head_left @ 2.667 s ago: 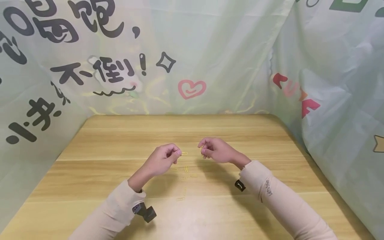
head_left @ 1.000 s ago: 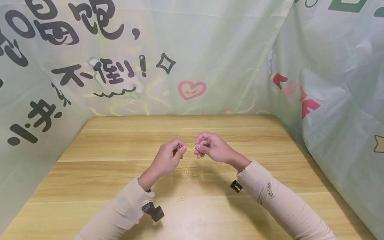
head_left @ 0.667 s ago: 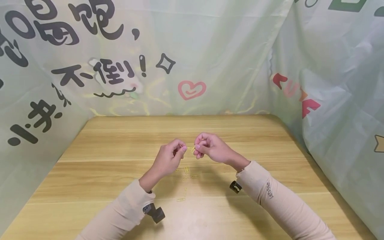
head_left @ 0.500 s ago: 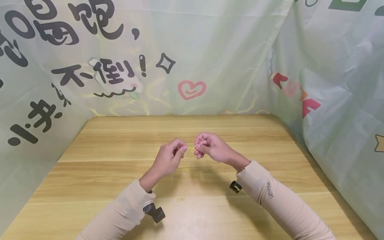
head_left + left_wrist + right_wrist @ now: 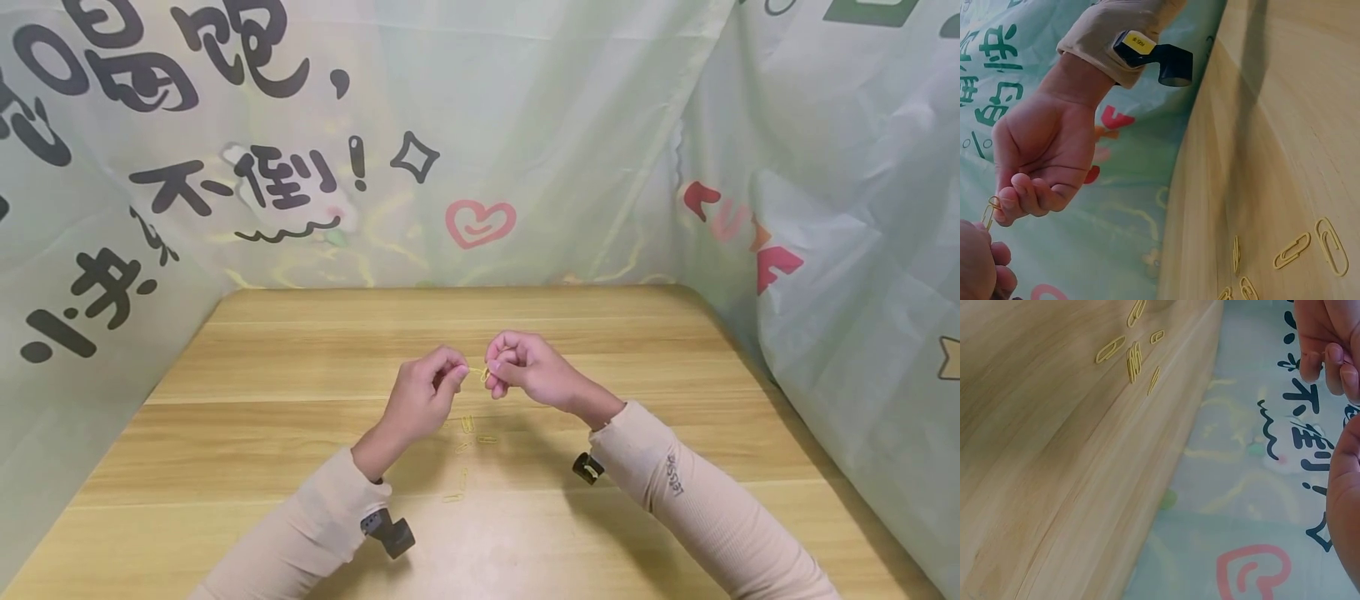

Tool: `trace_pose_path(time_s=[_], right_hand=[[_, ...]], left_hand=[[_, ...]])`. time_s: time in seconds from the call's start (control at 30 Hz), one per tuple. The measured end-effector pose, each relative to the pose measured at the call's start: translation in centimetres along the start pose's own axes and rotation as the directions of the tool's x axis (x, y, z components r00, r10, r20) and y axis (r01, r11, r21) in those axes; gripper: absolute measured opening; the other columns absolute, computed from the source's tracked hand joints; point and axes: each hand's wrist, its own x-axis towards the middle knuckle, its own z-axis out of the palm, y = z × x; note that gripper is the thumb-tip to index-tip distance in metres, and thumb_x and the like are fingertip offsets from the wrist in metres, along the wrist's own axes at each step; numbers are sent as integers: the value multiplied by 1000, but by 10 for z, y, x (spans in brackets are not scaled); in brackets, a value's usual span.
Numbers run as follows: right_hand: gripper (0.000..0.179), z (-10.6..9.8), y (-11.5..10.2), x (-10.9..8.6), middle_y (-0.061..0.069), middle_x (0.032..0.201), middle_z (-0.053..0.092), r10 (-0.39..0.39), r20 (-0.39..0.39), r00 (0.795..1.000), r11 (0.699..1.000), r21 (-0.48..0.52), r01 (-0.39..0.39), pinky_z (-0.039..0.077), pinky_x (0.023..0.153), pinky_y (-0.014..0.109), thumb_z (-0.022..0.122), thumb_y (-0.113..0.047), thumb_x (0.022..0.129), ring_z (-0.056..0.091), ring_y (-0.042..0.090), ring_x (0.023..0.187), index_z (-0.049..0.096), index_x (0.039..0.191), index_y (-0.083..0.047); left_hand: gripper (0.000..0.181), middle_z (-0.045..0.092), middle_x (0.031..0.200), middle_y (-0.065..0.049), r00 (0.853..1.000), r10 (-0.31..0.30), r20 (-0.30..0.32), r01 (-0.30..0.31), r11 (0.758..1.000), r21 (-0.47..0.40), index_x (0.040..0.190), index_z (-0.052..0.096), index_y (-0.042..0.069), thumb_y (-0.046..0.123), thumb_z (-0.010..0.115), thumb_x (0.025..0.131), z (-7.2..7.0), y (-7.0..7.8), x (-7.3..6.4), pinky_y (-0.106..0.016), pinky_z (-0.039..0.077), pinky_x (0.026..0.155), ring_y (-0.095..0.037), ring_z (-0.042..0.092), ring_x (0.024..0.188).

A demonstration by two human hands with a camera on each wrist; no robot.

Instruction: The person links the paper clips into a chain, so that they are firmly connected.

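Observation:
My left hand (image 5: 423, 392) pinches one end of a yellow paper clip (image 5: 474, 371) between thumb and forefinger. Facing it, my right hand (image 5: 542, 372) pinches another yellow paper clip (image 5: 484, 376), mostly covered by the fingertips. The two clips meet in the small gap between the hands, above the table; I cannot tell if they are hooked together. In the left wrist view, the right hand (image 5: 1047, 150) has its fingers curled, and a paper clip (image 5: 989, 214) spans to the left hand (image 5: 975, 265). The right wrist view shows both hands at its right edge, fingertips partly cut off.
Several loose yellow paper clips lie on the wooden table (image 5: 315, 342) below the hands, among them a small cluster (image 5: 467, 424), one to its right (image 5: 487, 439) and one nearer the front (image 5: 453, 498). A printed cloth (image 5: 585, 150) hangs behind and at both sides.
Since the oldest frame, my hands have come together, the left moving right, and the two clips now meet. Over the last second the hands hold almost still, with slight shifts of the clips.

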Motion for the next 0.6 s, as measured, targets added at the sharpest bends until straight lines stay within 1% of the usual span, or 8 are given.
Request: trace_pose_path(time_s=[0.1, 0.23, 0.4, 0.47, 0.53, 0.6], right_hand=[[3, 0, 0, 0, 20, 77, 62, -6, 5, 1000, 1000, 3, 6, 55, 68, 29, 45, 7, 97, 62, 15, 66, 48, 96, 7], [4, 0, 0, 0, 13, 76, 63, -14, 6, 1000, 1000, -2, 14, 55, 68, 29, 45, 8, 97, 62, 15, 66, 49, 95, 7], [5, 2, 1, 0, 16, 76, 63, -13, 10, 1000, 1000, -12, 13, 55, 67, 28, 45, 9, 96, 62, 15, 65, 48, 95, 7], [4, 4, 1, 1, 15, 76, 63, -17, 27, 1000, 1000, -18, 17, 55, 67, 29, 44, 9, 96, 62, 15, 66, 48, 95, 7], [4, 6, 0, 1, 15, 77, 64, -23, 39, 999, 999, -25, 24, 56, 68, 30, 45, 9, 96, 63, 15, 66, 48, 96, 8], [3, 6, -1, 1, 14, 78, 64, -32, 36, 999, 999, -33, 33, 56, 68, 30, 45, 8, 97, 62, 15, 67, 48, 98, 9]], left_hand=[[7, 51, 62, 1, 999, 37, -27, -37, 999, 27, 86, 59, 2, -2, 62, 90, 1, 0, 0, -20, 34, 43, -8, 40, 48], [9, 51, 60, 1, 997, 60, -55, -57, 997, 54, 84, 59, 1, -4, 64, 88, 3, 1, 0, -19, 35, 43, -6, 41, 49], [10, 50, 56, 2, 993, 74, -95, -67, 995, 77, 79, 59, 2, -4, 64, 86, 7, 2, 0, -16, 34, 42, -4, 39, 48], [11, 48, 55, 1, 992, 84, -95, -78, 994, 74, 77, 58, 1, -3, 64, 85, 8, 2, 0, -16, 33, 41, -3, 37, 47], [12, 49, 56, 2, 993, 76, -94, -70, 995, 68, 77, 57, 1, -4, 64, 86, 8, 1, -1, -15, 32, 41, -3, 37, 47], [13, 49, 58, 1, 994, 54, -94, -49, 997, 57, 79, 56, 1, -4, 65, 88, 7, 0, -2, -16, 32, 41, -3, 37, 48]])
